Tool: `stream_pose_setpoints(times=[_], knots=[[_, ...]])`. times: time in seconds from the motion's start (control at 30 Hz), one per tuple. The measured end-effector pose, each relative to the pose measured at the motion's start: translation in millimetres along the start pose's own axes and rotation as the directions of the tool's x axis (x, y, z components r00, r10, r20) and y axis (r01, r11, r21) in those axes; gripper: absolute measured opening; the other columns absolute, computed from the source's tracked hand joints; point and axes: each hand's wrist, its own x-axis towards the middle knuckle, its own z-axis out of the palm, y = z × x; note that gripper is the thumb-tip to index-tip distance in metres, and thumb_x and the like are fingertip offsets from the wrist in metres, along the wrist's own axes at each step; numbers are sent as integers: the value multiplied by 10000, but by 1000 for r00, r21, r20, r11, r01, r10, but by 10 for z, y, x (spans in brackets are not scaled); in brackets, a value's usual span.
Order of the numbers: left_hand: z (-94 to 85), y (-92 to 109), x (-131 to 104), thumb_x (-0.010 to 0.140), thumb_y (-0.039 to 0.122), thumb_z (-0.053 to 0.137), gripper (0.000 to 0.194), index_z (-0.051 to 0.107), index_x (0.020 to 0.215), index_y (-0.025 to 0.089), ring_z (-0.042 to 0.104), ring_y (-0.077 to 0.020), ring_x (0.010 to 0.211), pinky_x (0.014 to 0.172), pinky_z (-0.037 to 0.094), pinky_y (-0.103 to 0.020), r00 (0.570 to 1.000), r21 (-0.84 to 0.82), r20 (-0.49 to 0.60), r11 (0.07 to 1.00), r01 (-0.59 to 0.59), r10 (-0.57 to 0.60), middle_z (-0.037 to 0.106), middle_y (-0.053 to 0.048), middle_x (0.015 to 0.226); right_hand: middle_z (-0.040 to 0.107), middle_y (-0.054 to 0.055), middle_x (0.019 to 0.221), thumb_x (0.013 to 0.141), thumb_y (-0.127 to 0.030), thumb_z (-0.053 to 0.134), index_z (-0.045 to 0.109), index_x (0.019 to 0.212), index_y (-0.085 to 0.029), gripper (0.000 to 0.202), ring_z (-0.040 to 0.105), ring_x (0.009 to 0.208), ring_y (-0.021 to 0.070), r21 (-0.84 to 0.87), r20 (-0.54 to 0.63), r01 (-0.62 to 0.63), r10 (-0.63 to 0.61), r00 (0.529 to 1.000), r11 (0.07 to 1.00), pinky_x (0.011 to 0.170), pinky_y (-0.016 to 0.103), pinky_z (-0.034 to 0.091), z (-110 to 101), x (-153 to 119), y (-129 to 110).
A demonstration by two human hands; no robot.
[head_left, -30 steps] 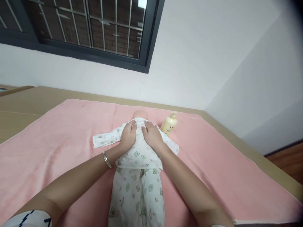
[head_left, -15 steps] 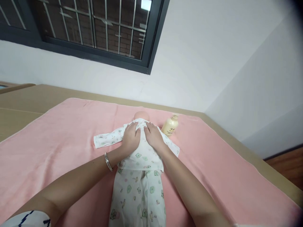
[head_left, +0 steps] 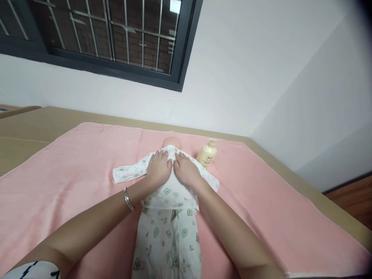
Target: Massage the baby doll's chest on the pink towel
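A baby doll (head_left: 172, 142) lies stretched out on a pink blanket, its bare rounded head pointing away from me. It wears a white printed top (head_left: 171, 195) and matching trousers (head_left: 167, 240); both sleeves spread out sideways. My left hand (head_left: 158, 169) rests flat on the upper left of the doll's torso, fingers extended. Beside it, my right hand (head_left: 187, 170) lies flat on the upper right, thumbs almost meeting in the middle. Neither hand grasps anything. Whether the doll is face up or face down I cannot tell.
A pale yellow pump bottle (head_left: 207, 153) stands right of the doll's head, near the right sleeve. The pink blanket (head_left: 84, 155) covers a tan surface (head_left: 35, 124) against a white wall. A dark-framed barred window (head_left: 116, 66) is above.
Both hands have slid very slightly toward me on the doll's torso, still flat. The whole view has shifted a little. The doll and bottle keep their places.
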Motion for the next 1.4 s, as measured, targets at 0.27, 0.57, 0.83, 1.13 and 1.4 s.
stream_pose_setpoints(times=[0.27, 0.57, 0.83, 1.13, 1.4], knots=[[-55, 58, -29, 930, 193, 348, 505, 486, 1389, 35, 395, -305, 1437, 1186, 294, -460, 997, -66, 46, 996, -56, 59, 477, -206, 1507, 427, 208, 1532, 1022, -238, 262, 424, 1466, -20, 520, 367, 1444, 277, -28, -37, 8, -9, 999, 1000, 1194, 422, 254, 74, 69, 77], [-56, -65, 83, 963, 196, 290, 473, 539, 1325, 24, 480, -316, 1357, 1138, 343, -467, 999, 13, 33, 1000, -18, 18, 569, -218, 1404, 491, 239, 1469, 998, -195, 326, 512, 1395, -25, 469, 429, 1402, 304, -73, -36, 70, -72, 997, 995, 1156, 404, 313, 21, -99, -116], [-109, 81, -59, 940, 205, 349, 517, 478, 1402, 13, 401, -300, 1434, 1185, 299, -435, 987, 10, 66, 989, -150, 149, 489, -211, 1495, 483, 198, 1489, 1020, -206, 276, 509, 1384, -45, 461, 417, 1405, 260, -7, -72, 28, -28, 997, 1000, 1170, 392, 290, 48, 61, 72], [4, -204, 180, 967, 219, 280, 452, 567, 1288, 80, 533, -279, 1307, 1127, 377, -447, 999, -31, 2, 998, -54, 54, 612, -182, 1358, 502, 148, 1492, 997, -226, 348, 551, 1381, -111, 450, 418, 1413, 271, -9, -18, 78, -79, 997, 997, 1164, 390, 303, -12, -104, -103], [12, -146, 120, 992, 254, 289, 493, 526, 1369, 43, 457, -300, 1387, 1175, 324, -466, 999, -13, 10, 999, -40, 40, 560, -191, 1433, 497, 140, 1498, 1014, -334, 375, 521, 1409, -121, 471, 436, 1393, 223, 177, -88, 39, -24, 996, 983, 1164, 346, 291, 104, 153, 214]])
